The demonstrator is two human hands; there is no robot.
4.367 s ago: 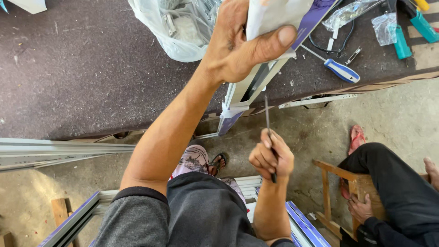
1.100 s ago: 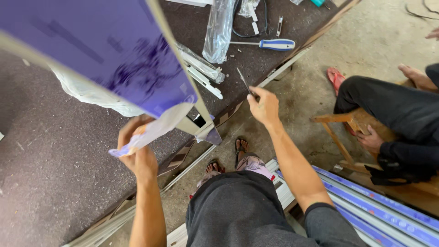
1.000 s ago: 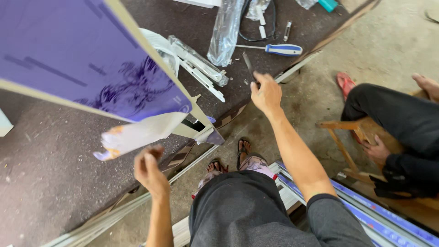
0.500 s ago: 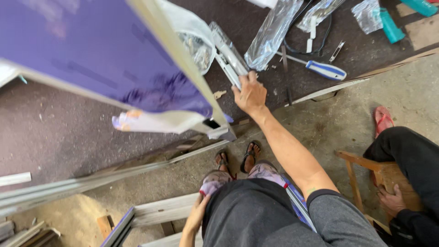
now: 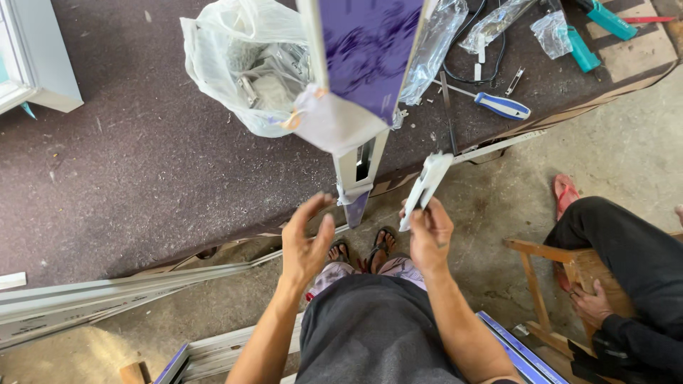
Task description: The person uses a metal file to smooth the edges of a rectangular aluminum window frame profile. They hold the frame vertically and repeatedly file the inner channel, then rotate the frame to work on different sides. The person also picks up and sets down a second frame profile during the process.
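Note:
My right hand (image 5: pixel 427 238) grips a slim white metal fitting (image 5: pixel 425 188) and holds it up in front of me, below the table edge. My left hand (image 5: pixel 306 242) is raised beside it with fingers spread and holds nothing. Just above both hands hangs the end of a long white aluminium profile (image 5: pixel 359 163) covered in purple protective film (image 5: pixel 370 50); it juts out over the edge of the dark table (image 5: pixel 128 163). Neither hand touches the profile.
On the table lie a clear plastic bag of metal parts (image 5: pixel 249 71), a blue-handled screwdriver (image 5: pixel 491 103), small packets and teal tools (image 5: pixel 594 32). A white frame corner (image 5: pixel 32 57) sits far left. Another person (image 5: pixel 626 284) sits on a wooden stool at right. Aluminium bars (image 5: pixel 107 299) lie below.
My right hand has come back from the table holding the white fitting. My left hand let go of the profile earlier and has now risen open beside the right. The view swung.

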